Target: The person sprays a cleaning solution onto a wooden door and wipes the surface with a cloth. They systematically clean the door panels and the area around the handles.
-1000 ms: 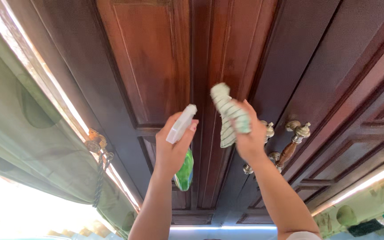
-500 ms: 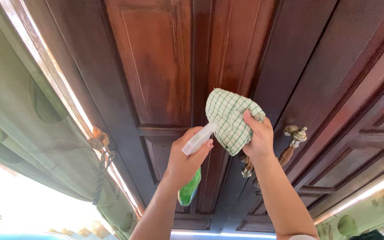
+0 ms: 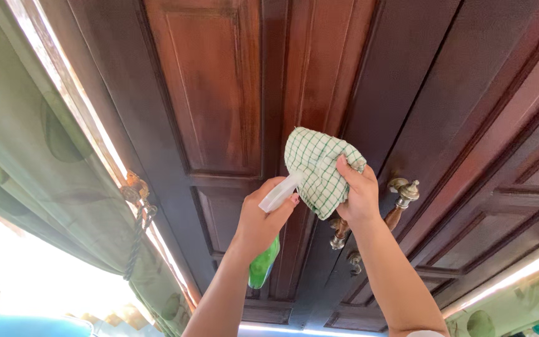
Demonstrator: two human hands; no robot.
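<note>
Both hands are raised in front of a dark wooden door (image 3: 219,93) with raised panels. The left hand (image 3: 262,218) is wrapped around a spray bottle (image 3: 269,243): its green body hangs below the palm, and its white spray head (image 3: 279,193) sticks out above the fingers, pointing up and to the right at the cloth. The right hand (image 3: 358,196) is closed on a green-and-white checked cloth (image 3: 317,165), bunched so that most of it bulges out above and to the left of the fingers, with the thumb pressed on its right edge. The tip of the spray head sits just beside the cloth's lower left edge, possibly touching it; the overlap makes that hard to tell. The cloth lies over the seam where the door's two leaves meet.

Just right of the right hand, a brass-ended door handle (image 3: 400,200) with a wooden grip stands out from the door; a second one (image 3: 338,234) shows partly behind the right wrist. Well to the left of the left hand, a green curtain (image 3: 38,168) hangs, gathered by a dark rope tieback (image 3: 138,231) on a brass hook.
</note>
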